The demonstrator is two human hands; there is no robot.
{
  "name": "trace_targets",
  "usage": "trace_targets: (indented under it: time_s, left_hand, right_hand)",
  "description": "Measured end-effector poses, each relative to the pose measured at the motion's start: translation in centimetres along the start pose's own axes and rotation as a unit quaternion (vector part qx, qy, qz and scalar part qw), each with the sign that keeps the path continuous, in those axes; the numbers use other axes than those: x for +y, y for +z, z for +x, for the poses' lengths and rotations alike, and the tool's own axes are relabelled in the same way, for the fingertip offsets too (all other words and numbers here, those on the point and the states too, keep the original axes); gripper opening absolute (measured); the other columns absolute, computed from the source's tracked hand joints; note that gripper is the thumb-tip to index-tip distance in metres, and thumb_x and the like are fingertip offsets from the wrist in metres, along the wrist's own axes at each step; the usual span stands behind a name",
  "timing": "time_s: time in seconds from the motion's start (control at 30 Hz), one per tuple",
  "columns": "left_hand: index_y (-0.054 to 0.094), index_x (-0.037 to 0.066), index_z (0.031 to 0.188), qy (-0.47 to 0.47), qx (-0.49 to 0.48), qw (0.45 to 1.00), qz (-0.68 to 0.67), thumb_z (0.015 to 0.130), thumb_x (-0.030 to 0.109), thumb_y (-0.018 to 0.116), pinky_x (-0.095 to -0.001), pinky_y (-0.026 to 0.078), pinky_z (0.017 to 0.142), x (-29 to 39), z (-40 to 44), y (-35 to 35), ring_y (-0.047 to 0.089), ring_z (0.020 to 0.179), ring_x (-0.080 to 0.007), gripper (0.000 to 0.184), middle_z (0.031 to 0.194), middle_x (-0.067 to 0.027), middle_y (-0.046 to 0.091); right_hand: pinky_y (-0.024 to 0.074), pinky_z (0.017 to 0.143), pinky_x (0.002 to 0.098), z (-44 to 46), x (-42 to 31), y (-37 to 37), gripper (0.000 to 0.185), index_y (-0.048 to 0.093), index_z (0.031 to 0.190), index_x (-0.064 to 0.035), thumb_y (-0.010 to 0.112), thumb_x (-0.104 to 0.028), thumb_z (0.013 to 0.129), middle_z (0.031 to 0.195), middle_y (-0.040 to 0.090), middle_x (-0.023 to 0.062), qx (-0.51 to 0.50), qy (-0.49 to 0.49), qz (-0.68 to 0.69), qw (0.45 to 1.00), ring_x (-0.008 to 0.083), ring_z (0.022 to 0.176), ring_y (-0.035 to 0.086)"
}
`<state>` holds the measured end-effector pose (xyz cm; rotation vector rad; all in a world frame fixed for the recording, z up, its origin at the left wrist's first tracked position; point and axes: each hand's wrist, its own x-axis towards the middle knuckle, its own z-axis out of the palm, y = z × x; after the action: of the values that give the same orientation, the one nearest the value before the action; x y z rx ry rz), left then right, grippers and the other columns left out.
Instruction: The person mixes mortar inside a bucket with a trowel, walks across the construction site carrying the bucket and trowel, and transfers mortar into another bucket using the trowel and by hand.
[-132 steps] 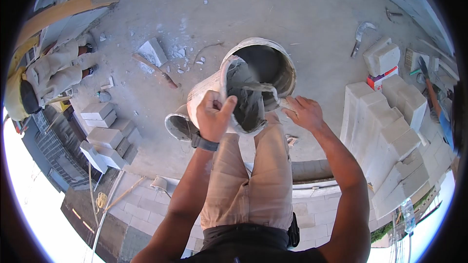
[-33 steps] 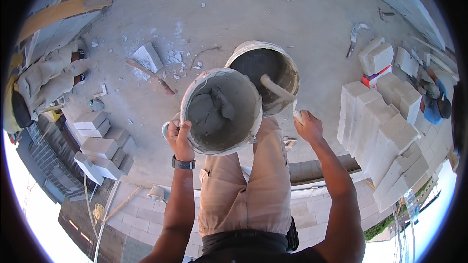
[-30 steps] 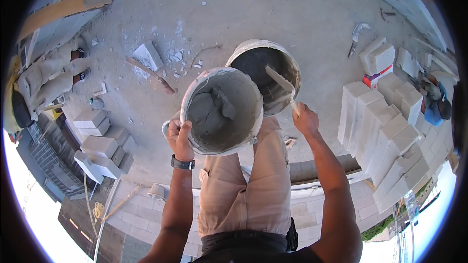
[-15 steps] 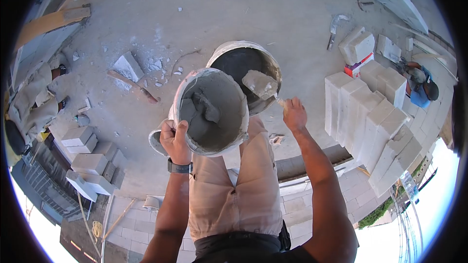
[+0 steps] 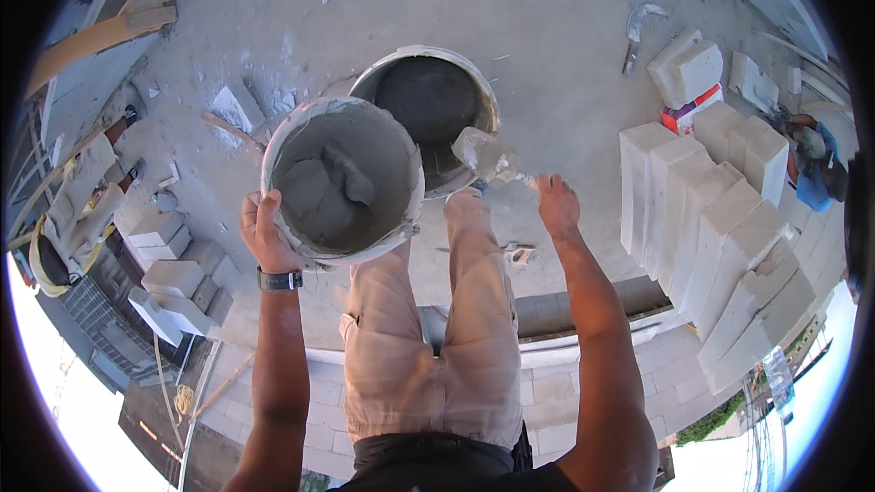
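Near bucket was toward 10 o'clock | I had left fingers clamped on its 8 o'clock rim | right fingers wrapped round the trowel, toward the far bucket's 4 o'clock

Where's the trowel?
In the head view, the trowel is in the person's right hand, at the right rim of the farther bucket.

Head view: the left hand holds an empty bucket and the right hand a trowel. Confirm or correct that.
The bucket is not empty: the head view shows grey mix inside. The left hand does hold it, and the right hand the trowel.
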<state>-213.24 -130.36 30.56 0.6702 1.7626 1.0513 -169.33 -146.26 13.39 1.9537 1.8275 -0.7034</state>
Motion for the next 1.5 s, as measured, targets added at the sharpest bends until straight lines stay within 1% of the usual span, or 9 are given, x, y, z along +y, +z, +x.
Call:
trace_targets:
  time_s: [0.3,0.47,0.6,0.77,0.9,1.0,1.07,1.23,1.5]
  left_hand:
    - [0.055,0.008,0.077,0.035,0.042,0.998,-0.008,0.085,0.013,0.069,-0.0225,0.036,0.068,-1.3,-0.1,1.0,0.045,0.073,-0.0061,0.017,0.077,0.0025,0.055]
    - [0.055,0.009,0.075,0.032,0.064,0.997,0.003,0.084,0.013,0.07,-0.0227,0.033,0.064,-1.2,-1.4,2.5,0.041,0.07,-0.0049,0.019,0.074,0.0053,0.051]
    - [0.054,0.009,0.074,0.066,0.057,0.996,0.024,0.084,0.013,0.07,-0.0221,0.032,0.063,-1.3,-1.6,2.3,0.04,0.069,-0.0047,0.02,0.073,0.0061,0.05]
    - [0.054,0.009,0.079,-0.009,-0.012,0.999,-0.047,0.085,0.012,0.068,-0.0217,0.035,0.064,-1.4,-0.8,-1.4,0.043,0.07,-0.005,0.016,0.076,0.0045,0.053]
    - [0.054,0.008,0.081,-0.055,-0.045,0.996,-0.048,0.084,0.009,0.066,-0.022,0.037,0.064,-1.9,-0.3,-5.0,0.045,0.07,-0.0051,0.012,0.077,0.0038,0.055]
    - [0.054,0.008,0.082,-0.065,-0.111,0.992,-0.005,0.081,0.006,0.064,-0.022,0.038,0.064,-2.0,-0.6,-6.6,0.046,0.069,-0.0054,0.011,0.077,0.0035,0.054]
    - [0.052,0.008,0.081,-0.064,-0.12,0.991,0.015,0.078,0.004,0.064,-0.0221,0.037,0.063,-1.8,-1.4,-6.5,0.045,0.069,-0.0053,0.013,0.076,0.0036,0.053]
    - [0.046,0.009,0.076,-0.038,-0.166,0.984,0.051,0.073,-0.001,0.065,-0.0223,0.035,0.06,-0.5,-3.5,-5.6,0.041,0.066,-0.0052,0.021,0.073,0.0042,0.049]
    - [0.044,0.011,0.076,-0.082,-0.211,0.969,-0.104,0.071,-0.003,0.064,-0.0223,0.036,0.062,1.8,-3.0,-5.7,0.044,0.069,-0.0057,0.025,0.075,0.0042,0.049]
  right_hand:
    - [0.0535,0.071,0.0468,-7.7,5.5,-2.4,0.028,0.055,0.106,-0.0106,0.064,-0.013,0.08,0.096,0.06,0.0122,-0.019,0.053,0.096,0.994,0.0333,0.086,0.065]
    - [0.0503,0.074,0.0513,-7.3,-1.7,-4.3,0.029,0.052,0.105,-0.0044,0.061,-0.018,0.081,0.096,0.064,0.0209,0.067,0.053,0.37,0.925,0.045,0.086,0.062]
    - [0.049,0.075,0.0536,-4.0,-6.5,-5.8,0.03,0.053,0.104,-0.0039,0.062,-0.027,0.087,0.089,0.065,0.0231,-0.02,0.066,0.458,0.886,0.0465,0.084,0.062]
    - [0.0497,0.07,0.0531,-5.0,-4.4,-3.9,0.04,0.053,0.103,-0.0034,0.059,-0.041,0.092,0.087,0.066,0.0242,-0.059,0.082,0.302,0.948,0.0451,0.083,0.063]
    - [0.0502,0.068,0.0527,-7.7,-3.9,-7.0,0.035,0.053,0.103,-0.0042,0.06,-0.037,0.092,0.088,0.065,0.0225,-0.062,0.088,0.224,0.969,0.0433,0.082,0.064]
    - [0.0512,0.068,0.0514,-8.2,-5.9,-10.0,0.029,0.054,0.104,-0.0059,0.061,-0.03,0.091,0.089,0.065,0.0194,-0.007,0.052,0.231,0.972,0.0407,0.081,0.065]
    - [0.0527,0.068,0.0488,-6.7,-10.0,-14.2,0.025,0.054,0.105,-0.0064,0.062,-0.024,0.089,0.091,0.065,0.0168,0.037,-0.092,0.218,0.971,0.0391,0.078,0.066]
    - [0.0548,0.071,0.0431,-1.1,-19.7,-21.9,0.03,0.053,0.112,0.0002,0.06,-0.012,0.085,0.099,0.064,0.0211,-0.174,-0.161,0.085,0.968,0.0338,0.084,0.069]
    - [0.0546,0.075,0.0438,-3.3,-23.4,-27.1,0.041,0.048,0.121,0.0032,0.06,-0.01,0.084,0.102,0.062,0.0219,-0.139,-0.048,0.029,0.989,0.0356,0.088,0.069]
